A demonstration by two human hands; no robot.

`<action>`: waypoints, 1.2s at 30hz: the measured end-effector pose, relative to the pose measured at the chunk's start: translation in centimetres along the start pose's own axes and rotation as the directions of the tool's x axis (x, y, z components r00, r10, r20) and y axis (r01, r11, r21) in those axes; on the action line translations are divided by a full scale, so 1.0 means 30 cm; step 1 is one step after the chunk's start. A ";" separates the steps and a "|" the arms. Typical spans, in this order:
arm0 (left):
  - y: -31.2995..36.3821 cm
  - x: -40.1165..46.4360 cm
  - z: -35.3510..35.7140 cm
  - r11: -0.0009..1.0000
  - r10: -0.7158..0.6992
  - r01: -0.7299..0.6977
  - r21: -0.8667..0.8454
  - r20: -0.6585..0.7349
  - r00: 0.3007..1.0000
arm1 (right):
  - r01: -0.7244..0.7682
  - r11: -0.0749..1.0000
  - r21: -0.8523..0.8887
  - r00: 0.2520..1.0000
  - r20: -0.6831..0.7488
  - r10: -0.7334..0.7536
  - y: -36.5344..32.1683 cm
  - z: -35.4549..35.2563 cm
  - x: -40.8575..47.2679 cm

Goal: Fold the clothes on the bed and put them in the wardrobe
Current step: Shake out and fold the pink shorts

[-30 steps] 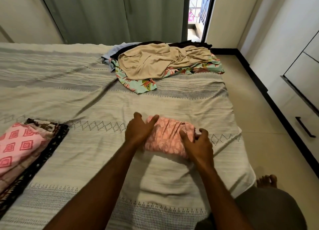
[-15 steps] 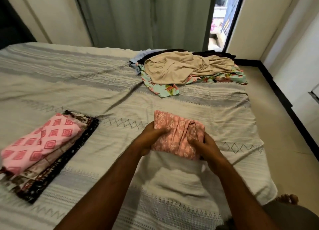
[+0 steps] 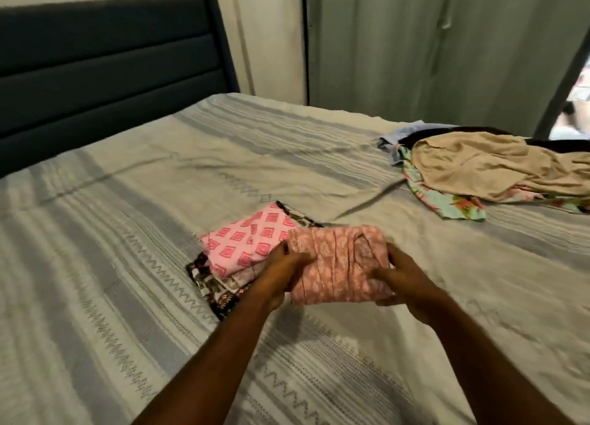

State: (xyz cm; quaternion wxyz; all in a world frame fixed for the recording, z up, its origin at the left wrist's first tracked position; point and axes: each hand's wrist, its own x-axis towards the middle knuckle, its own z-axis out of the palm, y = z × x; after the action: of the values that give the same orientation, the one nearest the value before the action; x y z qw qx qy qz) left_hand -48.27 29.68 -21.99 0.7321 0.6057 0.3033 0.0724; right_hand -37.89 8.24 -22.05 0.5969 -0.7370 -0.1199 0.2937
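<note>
Two hands hold one folded pink garment above the bed. It is gripped at its left end by the left hand and at its right end by the right hand, fingers curled round the edges. The soft cloth is printed with pale flowers and folded into a thick rectangle. Just left of the left fingers a stack of folded clothes is seen, pink diamonds on top. Far right of the right fingers lies a crumpled pile.

My two arms reach in from the bottom edge, both bare from the hands back to where the picture cuts them off. My left hand and right hand wear no rings, watch, bracelet or gloves. No sleeve shows anywhere.
</note>
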 end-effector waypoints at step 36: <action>0.095 -0.251 1.308 0.405 0.416 -0.750 0.523 0.625 0.661 | -0.158 0.865 -0.477 0.751 -0.627 -0.208 -0.013 -1.025 -0.572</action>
State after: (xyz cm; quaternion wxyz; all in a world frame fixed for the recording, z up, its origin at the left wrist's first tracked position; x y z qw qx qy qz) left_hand -32.72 -6.23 -13.43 0.3818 0.9170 -0.0892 0.0738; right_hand -33.81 -25.60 -13.18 0.3915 -0.9194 0.0163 -0.0355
